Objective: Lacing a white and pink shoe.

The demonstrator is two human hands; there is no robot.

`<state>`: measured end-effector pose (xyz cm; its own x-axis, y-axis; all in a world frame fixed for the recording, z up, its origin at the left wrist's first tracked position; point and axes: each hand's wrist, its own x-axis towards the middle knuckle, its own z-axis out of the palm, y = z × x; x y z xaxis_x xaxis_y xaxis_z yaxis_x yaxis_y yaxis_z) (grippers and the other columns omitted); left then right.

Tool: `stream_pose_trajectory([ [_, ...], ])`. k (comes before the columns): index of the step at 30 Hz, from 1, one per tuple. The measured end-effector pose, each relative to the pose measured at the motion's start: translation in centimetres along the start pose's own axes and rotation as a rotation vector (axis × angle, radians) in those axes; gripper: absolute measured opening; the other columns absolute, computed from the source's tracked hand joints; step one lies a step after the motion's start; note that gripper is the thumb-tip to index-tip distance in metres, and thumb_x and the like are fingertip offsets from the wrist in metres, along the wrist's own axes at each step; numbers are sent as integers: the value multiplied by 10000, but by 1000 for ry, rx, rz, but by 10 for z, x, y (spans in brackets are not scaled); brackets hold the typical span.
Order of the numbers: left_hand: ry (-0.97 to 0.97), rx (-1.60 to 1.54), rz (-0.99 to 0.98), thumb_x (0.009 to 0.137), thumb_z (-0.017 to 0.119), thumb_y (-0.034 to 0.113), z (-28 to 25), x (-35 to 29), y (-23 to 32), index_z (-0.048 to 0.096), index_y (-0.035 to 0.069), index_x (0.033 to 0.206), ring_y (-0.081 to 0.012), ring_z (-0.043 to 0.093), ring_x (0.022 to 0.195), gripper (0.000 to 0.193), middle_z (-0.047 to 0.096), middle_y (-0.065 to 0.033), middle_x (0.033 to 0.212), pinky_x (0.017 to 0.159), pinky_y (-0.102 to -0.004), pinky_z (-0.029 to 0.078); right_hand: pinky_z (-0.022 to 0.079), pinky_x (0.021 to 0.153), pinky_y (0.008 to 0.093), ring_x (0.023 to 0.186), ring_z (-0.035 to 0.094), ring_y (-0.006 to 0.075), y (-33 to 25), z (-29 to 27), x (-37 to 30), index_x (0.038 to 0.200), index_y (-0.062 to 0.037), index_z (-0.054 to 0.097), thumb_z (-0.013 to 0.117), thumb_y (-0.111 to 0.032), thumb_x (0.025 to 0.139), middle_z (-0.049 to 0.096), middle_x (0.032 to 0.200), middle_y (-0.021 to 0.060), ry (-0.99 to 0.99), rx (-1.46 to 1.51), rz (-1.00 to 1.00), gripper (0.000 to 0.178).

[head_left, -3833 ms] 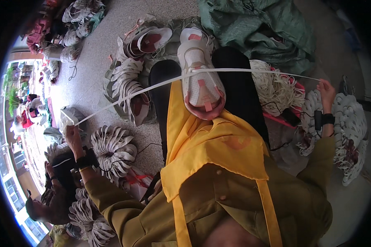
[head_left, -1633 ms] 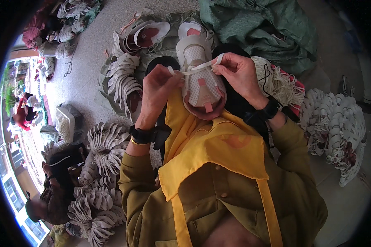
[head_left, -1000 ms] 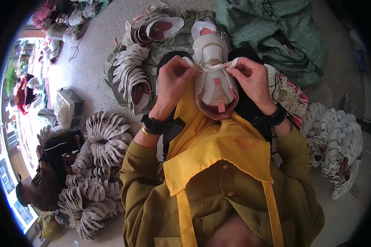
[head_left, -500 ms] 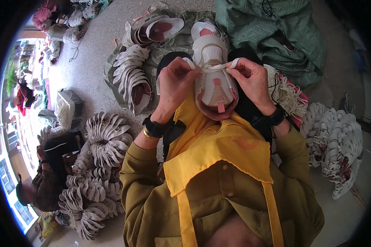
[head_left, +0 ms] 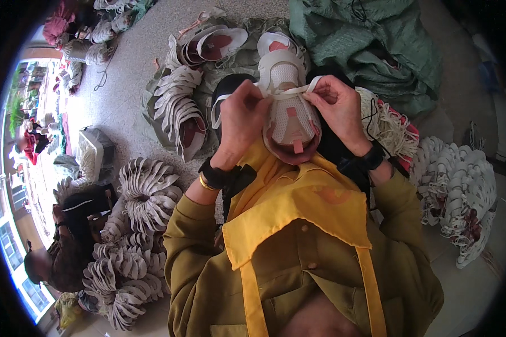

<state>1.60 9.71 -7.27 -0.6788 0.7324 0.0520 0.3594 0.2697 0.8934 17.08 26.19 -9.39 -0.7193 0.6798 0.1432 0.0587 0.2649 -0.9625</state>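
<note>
A white and pink shoe upper (head_left: 290, 115) lies between my knees over a yellow apron (head_left: 298, 219), its pink heel opening toward me. A white shoelace (head_left: 287, 93) crosses its front part. My left hand (head_left: 243, 121) pinches the lace at the left side, with a loose loop hanging past the fingers. My right hand (head_left: 337, 106) grips the lace between thumb and fingers at the right side. Between both hands the lace runs across the upper, crossed or knotted at the middle.
Ringed stacks of white shoe uppers (head_left: 177, 106) lie ahead to the left. More bundles (head_left: 146, 194) are at left, beside another person (head_left: 67, 253). A green woven sack (head_left: 371, 50) lies ahead right, white laces (head_left: 385, 126) and piled uppers (head_left: 455, 191) at right.
My left hand has turned slightly, and its lace loop now hangs out to the left. My right hand stays nearly in place. The view has shifted a little.
</note>
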Motion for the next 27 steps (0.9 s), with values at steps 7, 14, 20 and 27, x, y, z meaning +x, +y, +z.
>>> stream_pose_trajectory([
  [7,129,-36,12,864,756,4,7,-5,6,517,27,884,-55,550,686,241,587,-10,760,630,-241,470,569,650,273,716,695,128,-10,2,-2,938,-8,684,789,6,830,711,817,62,52,-123,-123,151],
  [14,156,151,217,860,738,10,9,-7,6,571,2,912,-133,601,656,175,604,-64,767,628,-277,489,559,648,296,716,708,218,-11,-1,-3,928,4,706,791,-41,839,699,823,97,12,-275,-243,131],
  [20,101,178,181,867,733,43,5,-11,4,608,-18,919,-179,635,678,148,630,-102,802,641,-311,508,562,692,350,792,705,276,-32,-6,-11,1006,23,673,816,-110,823,670,932,144,-124,-316,-216,267],
  [27,-7,214,175,853,718,64,0,-19,25,556,-25,974,-313,630,735,221,605,-163,839,659,-401,505,544,784,446,888,655,351,-36,-5,-9,999,39,604,717,-91,851,614,958,176,-259,-624,-202,227],
])
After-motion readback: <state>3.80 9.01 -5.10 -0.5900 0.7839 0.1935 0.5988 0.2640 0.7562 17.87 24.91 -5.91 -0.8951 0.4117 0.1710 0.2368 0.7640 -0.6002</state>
